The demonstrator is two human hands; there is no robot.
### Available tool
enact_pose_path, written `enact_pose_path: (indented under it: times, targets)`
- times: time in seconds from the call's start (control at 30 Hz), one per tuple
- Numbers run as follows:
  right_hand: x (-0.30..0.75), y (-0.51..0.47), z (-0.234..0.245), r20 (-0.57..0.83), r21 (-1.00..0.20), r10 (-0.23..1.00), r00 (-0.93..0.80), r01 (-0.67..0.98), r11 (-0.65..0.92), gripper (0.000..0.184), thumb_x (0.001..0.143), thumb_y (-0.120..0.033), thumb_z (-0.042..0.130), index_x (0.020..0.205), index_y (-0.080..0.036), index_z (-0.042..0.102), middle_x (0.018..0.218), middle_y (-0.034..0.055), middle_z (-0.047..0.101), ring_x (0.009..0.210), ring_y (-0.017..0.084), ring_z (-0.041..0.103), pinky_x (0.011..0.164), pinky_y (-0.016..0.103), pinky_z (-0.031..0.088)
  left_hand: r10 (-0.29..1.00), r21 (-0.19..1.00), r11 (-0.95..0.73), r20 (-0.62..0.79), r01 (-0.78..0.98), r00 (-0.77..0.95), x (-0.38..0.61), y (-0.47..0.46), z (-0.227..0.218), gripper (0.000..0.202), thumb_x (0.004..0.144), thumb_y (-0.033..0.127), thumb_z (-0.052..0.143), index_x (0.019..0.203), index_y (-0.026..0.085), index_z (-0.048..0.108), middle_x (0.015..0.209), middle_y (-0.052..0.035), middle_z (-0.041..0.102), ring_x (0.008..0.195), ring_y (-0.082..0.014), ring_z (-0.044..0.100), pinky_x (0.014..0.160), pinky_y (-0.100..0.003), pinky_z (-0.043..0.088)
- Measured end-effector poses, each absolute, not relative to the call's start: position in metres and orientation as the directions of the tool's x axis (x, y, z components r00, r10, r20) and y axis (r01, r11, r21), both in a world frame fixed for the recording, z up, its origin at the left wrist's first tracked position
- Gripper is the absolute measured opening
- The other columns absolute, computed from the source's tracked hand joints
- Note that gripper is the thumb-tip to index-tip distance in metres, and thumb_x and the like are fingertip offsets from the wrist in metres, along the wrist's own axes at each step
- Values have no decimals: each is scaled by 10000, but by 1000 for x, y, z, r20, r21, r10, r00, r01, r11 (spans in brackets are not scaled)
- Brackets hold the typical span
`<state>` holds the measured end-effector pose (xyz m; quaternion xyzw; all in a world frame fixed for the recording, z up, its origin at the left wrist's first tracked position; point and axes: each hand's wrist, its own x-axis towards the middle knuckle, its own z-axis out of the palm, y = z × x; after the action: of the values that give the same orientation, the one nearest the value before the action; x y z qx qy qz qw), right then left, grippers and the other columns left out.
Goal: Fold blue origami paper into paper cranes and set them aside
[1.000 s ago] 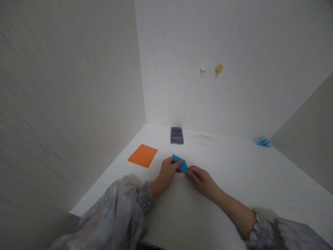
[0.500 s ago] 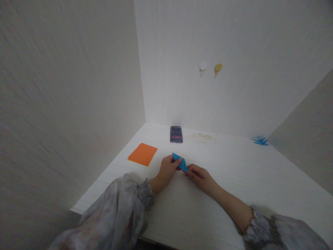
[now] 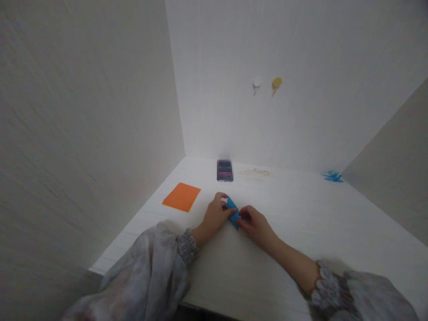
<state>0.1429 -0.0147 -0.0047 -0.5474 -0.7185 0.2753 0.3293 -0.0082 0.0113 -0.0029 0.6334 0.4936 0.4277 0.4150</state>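
A small piece of folded blue paper is between my two hands, over the middle of the white table. My left hand grips it from the left, with the thumb pressed across its face. At its right edge, my right hand has thumb and fingertips closed on the paper's lower right part. The fingers hide some of the folds. Left of my hands lies a stack of square orange paper, with a thin yellow edge showing.
A phone lies near the back wall, its screen blurred. Folded blue paper pieces sit in the far right corner. Brownish marks show on the white table. A white hook and a yellow hook are on the wall.
The blue paper has turned to a steeper angle and looks narrower. My right hand's fingers have shifted up along its right edge, and the left fingers have moved around its upper end.
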Motion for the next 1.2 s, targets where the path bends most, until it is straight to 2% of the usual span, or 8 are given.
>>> enact_pose_path:
  times: [0.17, 0.4, 0.5, 0.6, 0.7, 0.83, 1.0, 1.2]
  targets:
    - [144, -17, -3, 237, -642, 925, -297, 667, 379, 161, 689, -211, 568, 846, -177, 571, 801, 45, 574, 766, 190, 533, 694, 306, 422, 962, 823, -269, 199, 501, 190, -11, 13, -6, 357, 651, 233, 636, 958, 154, 471, 680, -4, 540, 669, -155, 521, 626, -259, 391]
    - [151, -17, -7, 358, -469, 799, -483, 647, 601, 273, 786, -128, 409, 918, -198, 638, 897, 84, 574, 836, 195, 521, 750, 338, 425, 932, 689, -352, 318, 634, 172, -10, 11, -12, 521, 631, 176, 661, 1088, 151, 413, 924, -63, 475, 928, -210, 443, 834, -352, 353]
    - [153, -18, -6, 349, -444, 780, -520, 641, 626, 267, 801, -156, 420, 952, -205, 633, 927, 83, 574, 855, 195, 517, 762, 336, 424, 891, 595, -441, 378, 672, 249, -9, 8, -12, 271, 695, 159, 595, 948, 159, 496, 950, -65, 443, 945, -210, 428, 830, -345, 358]
    - [156, -18, -4, 346, -408, 750, -564, 629, 661, 246, 806, -192, 440, 954, -211, 636, 950, 83, 579, 868, 202, 516, 765, 340, 414, 852, 538, -524, 336, 660, 402, -9, 8, -10, 56, 759, 138, 511, 805, 153, 540, 846, -49, 481, 848, -186, 464, 763, -302, 387]
    - [160, -17, -2, 344, -376, 737, -581, 634, 676, 242, 820, -240, 439, 962, -221, 635, 952, 83, 589, 868, 212, 521, 762, 356, 402, 823, 545, -562, 287, 623, 490, -12, 8, -3, 98, 794, 164, 473, 796, 153, 570, 815, -44, 516, 802, -170, 481, 742, -281, 397]
    - [168, -15, -1, 343, -397, 726, -597, 608, 687, 247, 827, -268, 435, 971, -224, 632, 950, 86, 592, 868, 212, 525, 764, 358, 404, 762, 646, -586, 233, 489, 605, -21, 8, 8, 125, 759, 192, 534, 860, 176, 606, 861, -35, 536, 806, -151, 506, 748, -251, 404]
    - [174, -17, -2, 359, -415, 687, -632, 551, 724, 274, 830, -230, 415, 1020, -242, 612, 1002, 86, 582, 903, 211, 513, 784, 356, 403, 748, 677, -587, 244, 444, 617, -28, 11, 7, 114, 711, 210, 600, 813, 186, 647, 865, -34, 553, 797, -148, 520, 732, -242, 412]
    - [175, -19, 1, 318, -338, 660, -680, 569, 750, 297, 812, -222, 432, 1057, -229, 600, 1049, 105, 555, 927, 232, 494, 802, 386, 372, 751, 656, -591, 234, 470, 618, -28, 13, 3, 97, 721, 216, 594, 765, 187, 675, 856, -31, 575, 765, -141, 541, 714, -229, 416]
